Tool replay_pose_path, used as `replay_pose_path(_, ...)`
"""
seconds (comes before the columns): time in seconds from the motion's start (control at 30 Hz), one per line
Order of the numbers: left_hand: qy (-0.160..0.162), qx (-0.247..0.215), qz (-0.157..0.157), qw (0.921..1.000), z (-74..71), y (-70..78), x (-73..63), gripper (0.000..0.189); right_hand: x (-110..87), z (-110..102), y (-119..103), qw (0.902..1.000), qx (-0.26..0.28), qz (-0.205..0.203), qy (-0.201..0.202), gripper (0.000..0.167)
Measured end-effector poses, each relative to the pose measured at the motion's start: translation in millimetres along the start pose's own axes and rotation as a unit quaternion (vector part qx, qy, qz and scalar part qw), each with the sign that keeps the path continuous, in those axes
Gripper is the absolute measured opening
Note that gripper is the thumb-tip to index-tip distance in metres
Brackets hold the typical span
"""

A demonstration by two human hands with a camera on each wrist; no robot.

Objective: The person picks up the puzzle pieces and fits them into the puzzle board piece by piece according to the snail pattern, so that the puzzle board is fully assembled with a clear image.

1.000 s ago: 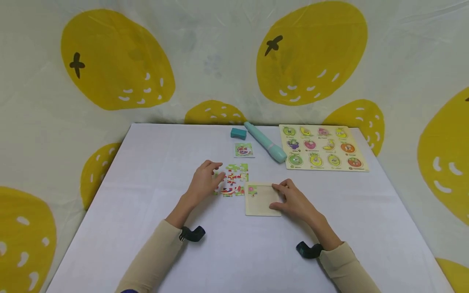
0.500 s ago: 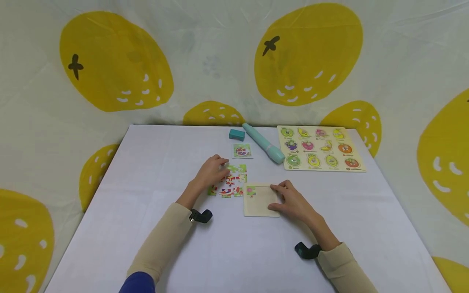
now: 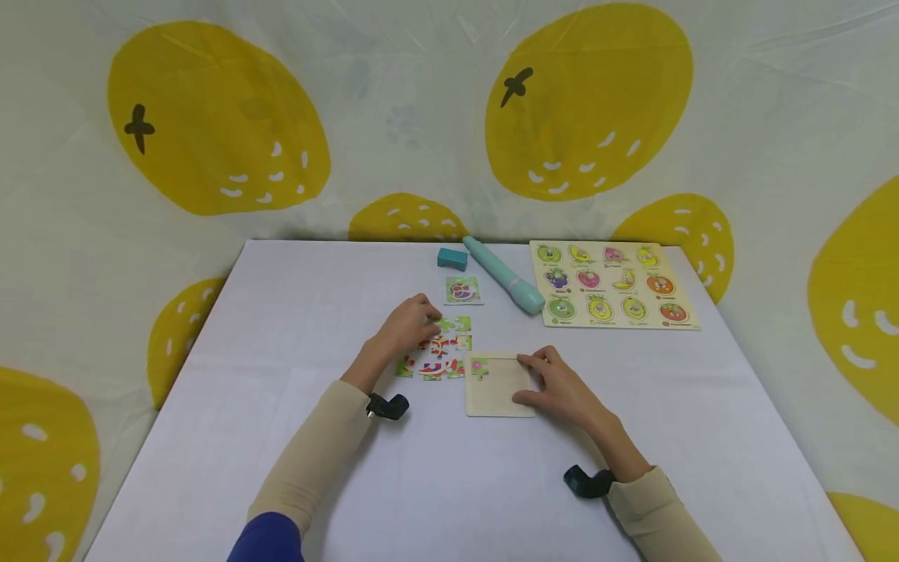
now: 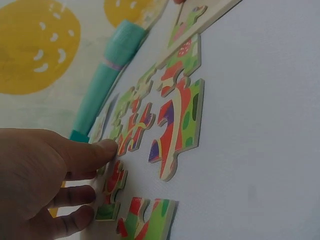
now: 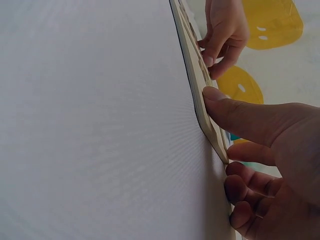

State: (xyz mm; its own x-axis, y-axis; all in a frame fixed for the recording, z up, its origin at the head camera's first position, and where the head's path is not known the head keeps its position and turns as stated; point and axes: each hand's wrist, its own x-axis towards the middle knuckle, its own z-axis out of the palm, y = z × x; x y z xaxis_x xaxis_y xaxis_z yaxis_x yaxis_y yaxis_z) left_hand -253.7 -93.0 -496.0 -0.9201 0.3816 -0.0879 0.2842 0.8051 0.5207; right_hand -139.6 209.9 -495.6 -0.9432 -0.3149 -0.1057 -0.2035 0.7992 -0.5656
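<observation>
My left hand (image 3: 407,328) is low over loose jigsaw pieces (image 3: 437,367), its thumb and bent fingers at the upper-left ones. In the left wrist view the thumb tip meets the edge of a piece (image 4: 134,132); the index fingertip is hidden, so whether it pinches that piece cannot be told. The pieces show red, green and purple parts of a picture. My right hand (image 3: 562,390) holds the right side of a shallow square wooden puzzle tray (image 3: 502,394), thumb on its rim (image 5: 215,122) and fingers at its corner. One piece with a pink flower (image 3: 480,367) lies in the tray's upper-left corner.
Behind the pieces lie a small picture card (image 3: 463,290), a teal block (image 3: 453,258) and a mint-green, microphone-shaped wand (image 3: 502,275). A fruit puzzle board (image 3: 618,285) is at the back right. A patterned cloth (image 3: 407,101) hangs behind the white table (image 3: 295,304).
My left hand has moved right and slightly away from me, from the left edge of the pieces to the upper ones. The right hand still holds the tray in place.
</observation>
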Motion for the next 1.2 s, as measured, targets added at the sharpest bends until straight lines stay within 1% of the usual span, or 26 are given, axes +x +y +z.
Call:
replay_pose_path(0.07, -0.003, 0.000, -0.007, 1.0000, -0.6, -0.4, 0.7, 0.036, 0.0, 0.2, -0.2, 1.0000, 0.000, -0.002, 0.000, 0.073)
replay_pose_path(0.17, -0.008, -0.012, -0.020, 0.9997, -0.8, -1.3, 1.3, 0.036, 0.1, 0.7, 0.0, 1.0000, 0.002, -0.001, 0.000, 0.073)
replay_pose_path(0.3, -0.007, -0.046, -0.040, 0.9981, 0.6, -3.2, 0.7, 0.035, 0.2, 0.5, 1.4, 0.9999, 0.006, 0.007, -0.006, 0.076)
replay_pose_path(0.43, 0.008, -0.071, -0.043, 0.9965, 3.2, -5.1, -0.8, 0.034, -0.7, -1.2, 4.0, 0.9998, 0.009, 0.011, -0.016, 0.083)
replay_pose_path(0.6, 0.031, -0.087, -0.042, 0.9948, 5.5, -6.6, -2.6, 0.033, -4.3, -6.1, 6.5, 0.9995, -0.001, 0.001, -0.032, 0.091)
replay_pose_path(0.77, 0.043, -0.099, -0.044, 0.9931, 7.0, -7.6, -3.9, 0.032, -9.7, -10.4, 8.3, 0.9993, -0.003, 0.000, -0.037, 0.094)
replay_pose_path(0.93, 0.059, -0.113, -0.034, 0.9912, 8.6, -11.6, -3.8, 0.029, -18.6, -7.9, 7.5, 0.9996, 0.001, -0.002, -0.028, 0.084)
replay_pose_path(1.03, 0.074, -0.133, -0.026, 0.9880, 7.9, -13.1, -5.2, 0.024, -24.2, -5.0, 4.9, 0.9998, 0.006, -0.006, -0.020, 0.075)
replay_pose_path(1.1, 0.082, -0.146, -0.025, 0.9856, 7.3, -13.2, -6.3, 0.021, -27.1, -3.0, 3.6, 0.9998, 0.007, -0.006, -0.015, 0.071)
replay_pose_path(1.2, 0.082, -0.159, -0.030, 0.9834, 6.1, -13.0, -6.9, 0.019, -29.7, 0.5, 2.9, 1.0000, 0.001, 0.000, -0.008, 0.068)
